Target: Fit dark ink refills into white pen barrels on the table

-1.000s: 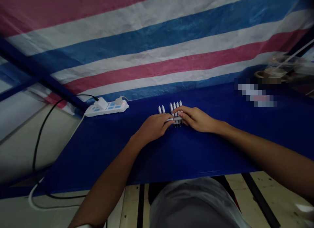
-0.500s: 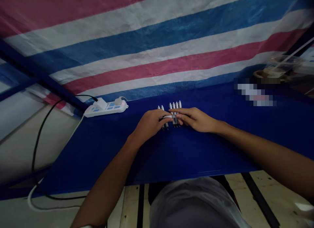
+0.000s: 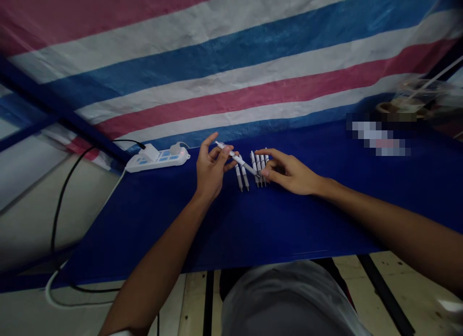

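Note:
My left hand (image 3: 213,167) pinches a white and grey pen (image 3: 238,161) near its upper end, holding it slanted over the blue table (image 3: 253,225). The pen's dark tip points down to the right, close to the thumb of my right hand (image 3: 289,172). Two similar pens (image 3: 242,176) lie side by side below the held one. Several more pens (image 3: 258,167) lie in a row, partly under my right hand's fingers. That hand is spread, with its fingers over the right end of the row and apparently nothing held.
A white power strip (image 3: 159,158) with plugs sits at the table's back left. At the back right are a pixelated item (image 3: 378,135) and a blurred round container (image 3: 401,106). A striped sheet (image 3: 231,70) hangs behind the table.
My left hand has turned upward and moved left, tilting the pen up out of the row area. My right hand's fingers have moved apart from the pen and lifted slightly.

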`<state>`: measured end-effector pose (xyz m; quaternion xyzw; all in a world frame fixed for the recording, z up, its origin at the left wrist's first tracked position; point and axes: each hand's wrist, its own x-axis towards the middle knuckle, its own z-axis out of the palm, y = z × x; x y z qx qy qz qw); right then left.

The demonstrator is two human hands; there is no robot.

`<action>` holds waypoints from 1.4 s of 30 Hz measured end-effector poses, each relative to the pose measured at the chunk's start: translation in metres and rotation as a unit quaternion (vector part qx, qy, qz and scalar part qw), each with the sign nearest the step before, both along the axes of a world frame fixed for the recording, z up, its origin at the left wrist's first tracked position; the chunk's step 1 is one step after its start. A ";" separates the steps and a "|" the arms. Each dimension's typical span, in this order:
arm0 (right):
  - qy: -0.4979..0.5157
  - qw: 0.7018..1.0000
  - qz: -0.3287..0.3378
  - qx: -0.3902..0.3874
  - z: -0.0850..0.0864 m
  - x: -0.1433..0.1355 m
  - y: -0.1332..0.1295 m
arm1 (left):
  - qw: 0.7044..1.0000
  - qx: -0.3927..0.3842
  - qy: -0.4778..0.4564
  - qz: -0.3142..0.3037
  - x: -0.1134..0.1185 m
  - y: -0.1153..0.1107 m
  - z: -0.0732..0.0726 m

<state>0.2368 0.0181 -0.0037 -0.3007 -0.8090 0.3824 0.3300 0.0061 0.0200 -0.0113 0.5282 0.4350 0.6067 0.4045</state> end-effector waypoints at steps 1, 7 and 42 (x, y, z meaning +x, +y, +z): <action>0.005 1.000 -0.009 0.000 0.000 0.001 0.001 | 1.000 0.006 -0.005 0.005 -0.001 0.000 0.000; 0.012 1.000 -0.007 0.023 -0.002 0.003 0.004 | 1.000 0.002 0.002 0.001 -0.004 0.000 0.004; -0.256 0.899 0.028 0.353 -0.016 -0.015 -0.001 | 0.853 0.027 0.517 -0.066 -0.011 -0.001 -0.008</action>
